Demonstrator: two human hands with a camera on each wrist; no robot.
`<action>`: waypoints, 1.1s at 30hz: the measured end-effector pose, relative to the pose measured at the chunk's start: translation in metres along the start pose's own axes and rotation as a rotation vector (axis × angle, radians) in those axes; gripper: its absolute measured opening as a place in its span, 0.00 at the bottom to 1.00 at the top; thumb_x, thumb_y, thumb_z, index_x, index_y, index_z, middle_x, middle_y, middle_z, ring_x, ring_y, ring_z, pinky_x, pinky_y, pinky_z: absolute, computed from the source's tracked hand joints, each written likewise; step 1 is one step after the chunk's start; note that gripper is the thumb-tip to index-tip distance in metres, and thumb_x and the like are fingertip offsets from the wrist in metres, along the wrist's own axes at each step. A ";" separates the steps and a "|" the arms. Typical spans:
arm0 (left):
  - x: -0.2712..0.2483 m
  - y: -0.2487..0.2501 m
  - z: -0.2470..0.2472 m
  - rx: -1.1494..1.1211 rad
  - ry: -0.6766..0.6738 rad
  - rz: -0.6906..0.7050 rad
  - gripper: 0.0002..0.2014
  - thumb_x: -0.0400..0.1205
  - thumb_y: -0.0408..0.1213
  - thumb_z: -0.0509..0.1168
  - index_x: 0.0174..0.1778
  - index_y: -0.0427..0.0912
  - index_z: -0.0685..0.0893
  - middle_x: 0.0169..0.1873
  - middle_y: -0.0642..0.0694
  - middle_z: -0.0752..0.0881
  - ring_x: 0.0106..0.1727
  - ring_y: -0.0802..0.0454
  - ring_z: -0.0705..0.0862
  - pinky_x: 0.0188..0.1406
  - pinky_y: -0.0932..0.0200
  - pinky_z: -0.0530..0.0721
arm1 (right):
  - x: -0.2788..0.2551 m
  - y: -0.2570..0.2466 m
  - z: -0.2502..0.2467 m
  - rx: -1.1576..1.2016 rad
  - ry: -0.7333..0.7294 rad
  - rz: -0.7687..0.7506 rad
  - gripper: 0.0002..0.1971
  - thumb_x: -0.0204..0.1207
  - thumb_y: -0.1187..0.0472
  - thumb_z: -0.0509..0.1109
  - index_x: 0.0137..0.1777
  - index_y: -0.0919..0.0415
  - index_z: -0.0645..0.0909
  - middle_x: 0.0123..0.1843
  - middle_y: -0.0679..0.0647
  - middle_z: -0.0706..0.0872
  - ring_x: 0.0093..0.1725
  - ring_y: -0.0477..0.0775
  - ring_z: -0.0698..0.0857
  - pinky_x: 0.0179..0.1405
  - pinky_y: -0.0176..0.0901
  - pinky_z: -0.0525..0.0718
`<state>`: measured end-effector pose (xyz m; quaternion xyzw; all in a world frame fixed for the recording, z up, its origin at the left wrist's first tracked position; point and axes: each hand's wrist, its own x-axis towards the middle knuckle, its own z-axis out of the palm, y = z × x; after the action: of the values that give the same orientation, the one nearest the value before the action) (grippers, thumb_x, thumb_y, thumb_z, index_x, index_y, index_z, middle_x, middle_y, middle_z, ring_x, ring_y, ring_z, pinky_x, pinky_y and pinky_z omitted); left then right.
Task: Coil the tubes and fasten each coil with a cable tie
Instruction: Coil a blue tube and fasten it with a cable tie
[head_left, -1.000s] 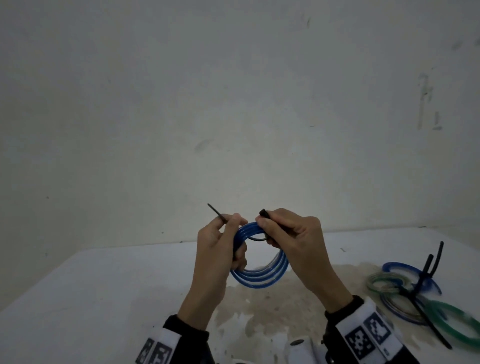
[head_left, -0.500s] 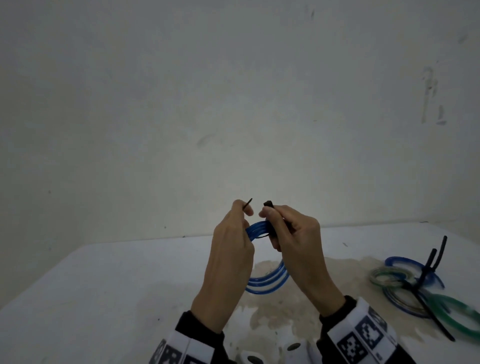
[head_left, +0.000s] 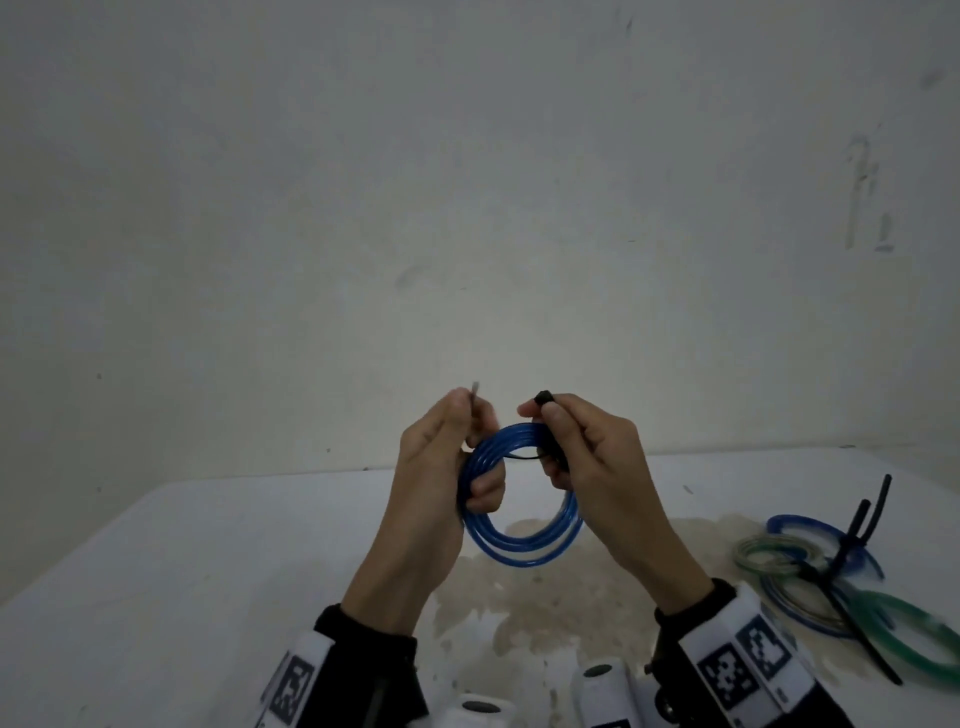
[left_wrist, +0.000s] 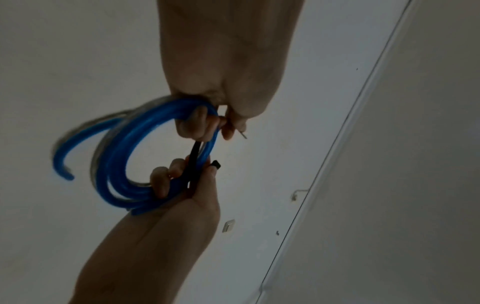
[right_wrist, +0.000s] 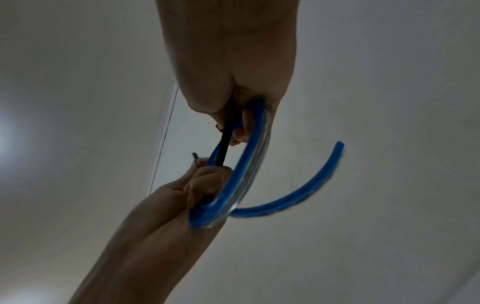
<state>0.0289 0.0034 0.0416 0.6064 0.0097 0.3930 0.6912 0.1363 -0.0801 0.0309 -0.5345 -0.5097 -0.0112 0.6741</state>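
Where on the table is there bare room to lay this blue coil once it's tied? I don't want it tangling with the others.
The left half of the table shows bare, from the left hand to its edge. The right side is crowded with tied coils and black ties.

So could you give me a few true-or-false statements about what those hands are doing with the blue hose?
1. Both hands hold the blue coil up off the table. True.
2. The cable tie is already locked shut. False: the left hand pinches its tip and the right hand its head, apart.
3. One tube end sticks out loose from the coil. True.
4. No other tubes are on the table. False: tied coils lie to the right.
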 end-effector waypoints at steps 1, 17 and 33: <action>0.000 0.000 -0.002 0.032 0.020 0.023 0.16 0.86 0.41 0.52 0.36 0.35 0.72 0.21 0.48 0.68 0.17 0.56 0.62 0.16 0.65 0.59 | -0.001 -0.002 0.001 0.007 -0.023 0.018 0.12 0.84 0.64 0.56 0.47 0.61 0.82 0.28 0.52 0.77 0.27 0.43 0.74 0.26 0.33 0.73; -0.006 0.007 0.000 0.181 -0.076 -0.001 0.16 0.85 0.39 0.55 0.31 0.40 0.65 0.20 0.47 0.63 0.17 0.55 0.57 0.17 0.64 0.55 | -0.007 -0.015 0.009 0.099 0.037 -0.164 0.08 0.77 0.64 0.65 0.49 0.63 0.86 0.34 0.51 0.84 0.30 0.46 0.79 0.29 0.33 0.78; -0.005 0.010 -0.003 0.183 -0.062 -0.091 0.17 0.84 0.40 0.56 0.29 0.41 0.65 0.20 0.45 0.62 0.16 0.55 0.57 0.20 0.59 0.52 | -0.005 -0.008 0.006 -0.023 -0.070 -0.182 0.07 0.78 0.65 0.66 0.51 0.58 0.85 0.35 0.48 0.82 0.29 0.46 0.78 0.29 0.30 0.76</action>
<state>0.0186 0.0028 0.0474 0.6780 0.0517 0.3398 0.6498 0.1252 -0.0818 0.0329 -0.4938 -0.5792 -0.0593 0.6458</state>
